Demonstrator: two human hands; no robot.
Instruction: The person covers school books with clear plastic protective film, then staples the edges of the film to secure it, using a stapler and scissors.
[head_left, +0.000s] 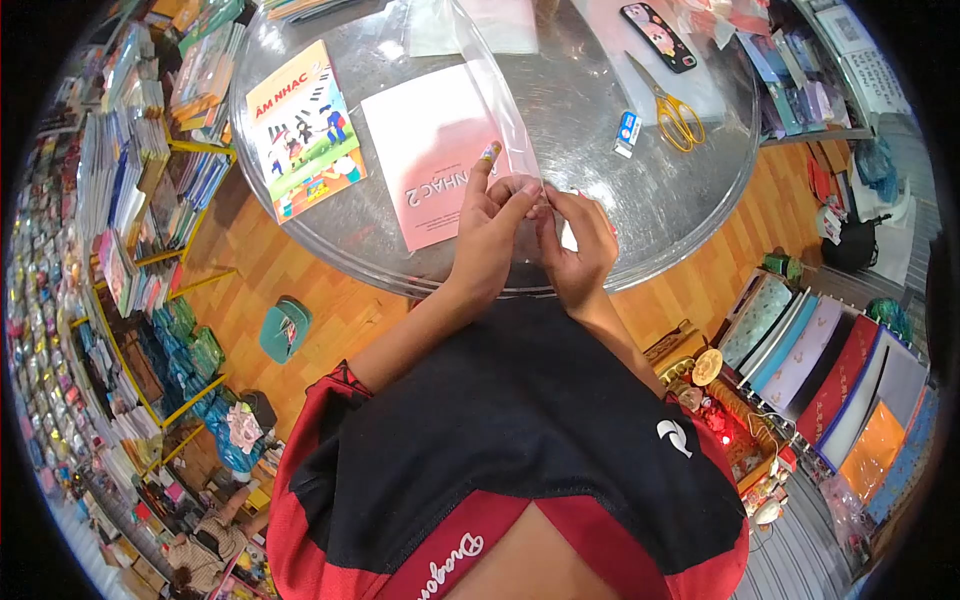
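My left hand (490, 215), with a wrapped index fingertip, and my right hand (578, 245) meet at the near edge of a round metal table (340, 245). Between their pinched fingertips is the corner of a clear plastic sheet (500, 100), which runs away from me across the tabletop. Partly under the sheet lies a pale pink and white book (425, 150), its lettering upside down to me. A colourful music book (305, 130) rests to the left of it. Exactly how the fingers fold the plastic is hard to make out.
Yellow-handled scissors (672, 112), a small blue-and-white packet (627, 133) and a phone in a dark case (658, 37) lie on the table's right side. Crowded shelves (150, 190) stand left; a green bin (286, 330) is on the floor. Another person (210, 540) is at lower left.
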